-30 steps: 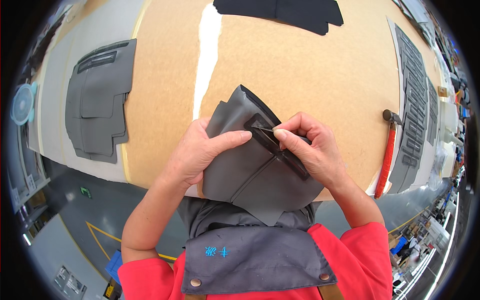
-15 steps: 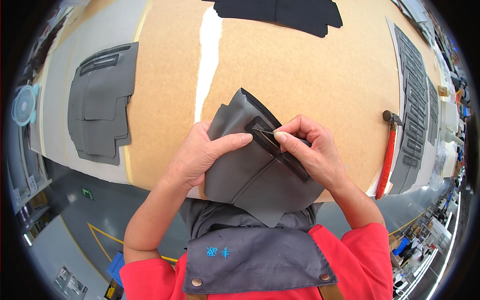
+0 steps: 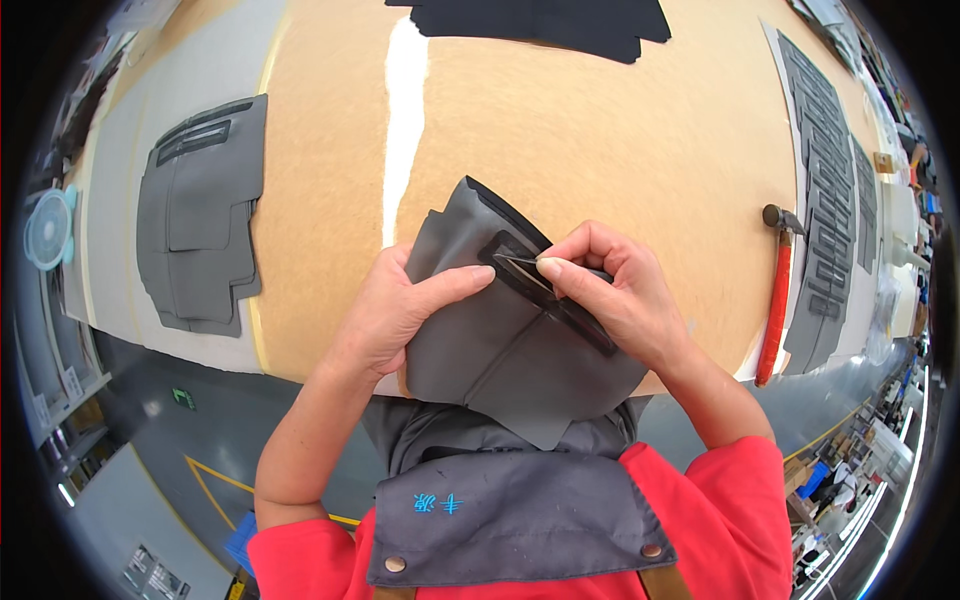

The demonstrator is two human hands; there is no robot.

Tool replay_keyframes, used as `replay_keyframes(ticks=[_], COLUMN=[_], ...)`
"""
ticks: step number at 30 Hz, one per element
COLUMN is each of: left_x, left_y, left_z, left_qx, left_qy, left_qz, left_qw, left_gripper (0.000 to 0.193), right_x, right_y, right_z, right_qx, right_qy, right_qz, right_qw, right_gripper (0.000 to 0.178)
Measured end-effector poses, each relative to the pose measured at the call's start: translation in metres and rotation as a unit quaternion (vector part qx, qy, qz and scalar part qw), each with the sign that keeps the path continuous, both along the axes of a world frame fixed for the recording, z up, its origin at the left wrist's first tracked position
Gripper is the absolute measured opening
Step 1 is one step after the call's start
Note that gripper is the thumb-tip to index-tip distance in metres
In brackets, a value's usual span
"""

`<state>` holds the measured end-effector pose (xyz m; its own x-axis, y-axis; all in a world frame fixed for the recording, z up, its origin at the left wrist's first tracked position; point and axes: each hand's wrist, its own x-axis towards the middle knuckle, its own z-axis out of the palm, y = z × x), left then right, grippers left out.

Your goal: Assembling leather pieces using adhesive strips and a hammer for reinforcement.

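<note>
Grey, smooth, leather-like sheet with a stepped outline (image 3: 465, 340) tilts up in front of you, over the near edge of the tan, matt-surfaced worktable (image 3: 620, 130), its lowest corner hanging against your dark grey cloth apron (image 3: 515, 525). A raised seam runs across it to a long black frame with rounded corners (image 3: 515, 243), set slantwise near the sheet's black upper edge.

Your left hand (image 3: 400, 310) grips the sheet's left side, thumb laid flat on the face beside the frame's upper end, the other fingers mostly hidden behind. Your right hand (image 3: 615, 295) is closed in a narrow pinch on a slim, pointed, metal-looking tool (image 3: 518, 261), its tip at the frame; you cover most of the tool, so its exact kind cannot be told. That same hand hides part of the frame's right side.

Beyond the sheet, a torn-edged, glossy white strip (image 3: 405, 120) runs up the table towards a flat black panel with notched ends (image 3: 540, 28). Well to your left lie overlapping grey stepped panels (image 3: 205, 215), one bearing a similar black frame. To your right, past your hand, a hammer with a red handle and dark metal head (image 3: 776, 295) lies near the table's edge, just beside a row of grey pieces with black frames (image 3: 828, 190).
</note>
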<state>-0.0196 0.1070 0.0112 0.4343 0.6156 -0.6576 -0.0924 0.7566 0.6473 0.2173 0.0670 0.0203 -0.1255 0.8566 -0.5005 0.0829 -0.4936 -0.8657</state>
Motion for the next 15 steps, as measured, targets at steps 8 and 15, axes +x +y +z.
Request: replay_keyframes(ticks=[8,15], left_x=[-0.004,-0.028], left_y=[0.000,0.035], left_z=[0.009,0.007], left_qx=[0.072,0.084], left_qy=[0.050,0.085], left_qz=[-0.011,-0.109], left_qw=[0.996,0.987], left_gripper=[0.041,0.040], right_x=[0.006,0.016], right_y=[-0.016,-0.024], right_z=[-0.012,-0.031], right_qx=[0.076,0.255], right_qy=[0.089,0.016], right_qz=[-0.082,0.101], right_qw=[0.990,0.962], right_gripper=[0.021,0.021])
